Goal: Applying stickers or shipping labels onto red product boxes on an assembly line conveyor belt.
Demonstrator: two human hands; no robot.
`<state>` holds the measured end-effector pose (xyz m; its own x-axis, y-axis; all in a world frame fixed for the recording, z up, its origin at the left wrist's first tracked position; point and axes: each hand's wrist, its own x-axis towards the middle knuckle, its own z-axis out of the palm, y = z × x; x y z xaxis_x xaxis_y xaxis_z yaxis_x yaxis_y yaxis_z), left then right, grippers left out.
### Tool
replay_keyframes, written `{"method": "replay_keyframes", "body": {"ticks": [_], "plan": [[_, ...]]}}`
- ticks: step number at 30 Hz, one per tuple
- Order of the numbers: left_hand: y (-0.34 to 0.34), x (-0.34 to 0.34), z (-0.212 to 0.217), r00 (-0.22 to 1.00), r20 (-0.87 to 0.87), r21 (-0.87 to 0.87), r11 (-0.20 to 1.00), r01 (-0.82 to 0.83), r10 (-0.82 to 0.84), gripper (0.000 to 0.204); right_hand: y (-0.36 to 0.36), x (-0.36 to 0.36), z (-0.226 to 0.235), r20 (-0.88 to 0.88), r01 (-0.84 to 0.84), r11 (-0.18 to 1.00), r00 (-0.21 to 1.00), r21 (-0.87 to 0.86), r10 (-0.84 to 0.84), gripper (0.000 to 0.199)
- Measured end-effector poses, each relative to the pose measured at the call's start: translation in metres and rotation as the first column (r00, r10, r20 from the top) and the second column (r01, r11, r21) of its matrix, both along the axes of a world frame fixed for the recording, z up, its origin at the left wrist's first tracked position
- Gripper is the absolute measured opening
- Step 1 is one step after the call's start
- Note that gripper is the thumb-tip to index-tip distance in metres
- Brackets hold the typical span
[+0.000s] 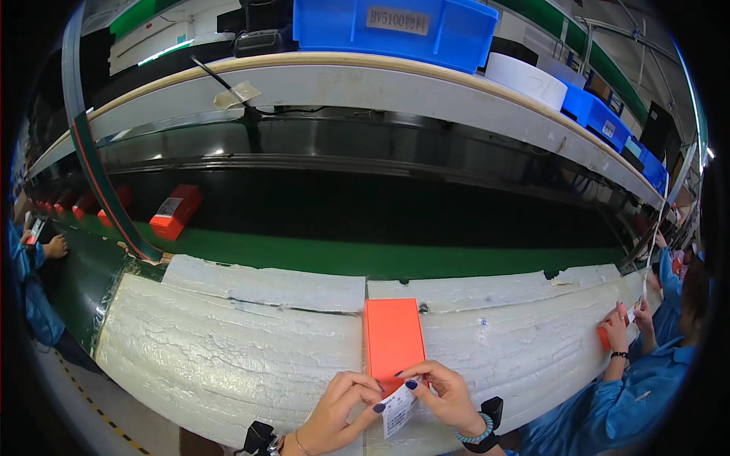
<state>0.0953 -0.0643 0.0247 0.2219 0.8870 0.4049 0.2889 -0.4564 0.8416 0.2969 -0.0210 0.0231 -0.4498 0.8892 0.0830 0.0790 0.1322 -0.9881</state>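
An orange-red box point(394, 334) lies on the padded, foam-covered table in front of me. At its near end a white printed label point(398, 410) hangs down, partly against the box. My left hand point(342, 410) pinches the label's left edge between thumb and fingers. On the other side, my right hand point(441, 395) grips the label's upper right corner between thumb and forefinger. How much of the label is stuck to the box is hidden behind my fingers.
Beyond the padded table top point(236, 342) runs a green conveyor belt point(304, 254) with several orange boxes point(176, 211) at left. A blue bin point(395, 34) stands on the shelf above. Co-workers sit at both sides; the right one holds an orange box point(604, 337).
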Motion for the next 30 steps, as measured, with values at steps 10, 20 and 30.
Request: {"method": "replay_keyframes", "body": {"ticks": [10,20,30], "plan": [[-0.008,0.022,0.001,0.671,0.735,-0.300,0.934,0.192,0.098,0.028,-0.013,-0.026,-0.001,0.038,-0.180,0.931,0.983,0.318,0.177,0.043],[0.005,-0.039,-0.003,0.839,0.294,-0.351,0.868,-0.351,0.458,0.014,0.026,0.033,-0.008,-0.584,-0.078,0.985,0.797,0.152,0.153,0.030],[-0.003,-0.040,-0.038,0.866,-0.489,-0.274,0.926,-0.261,0.100,0.019,0.048,-0.005,0.009,0.248,-0.045,0.998,0.968,0.039,0.034,0.052]]}}
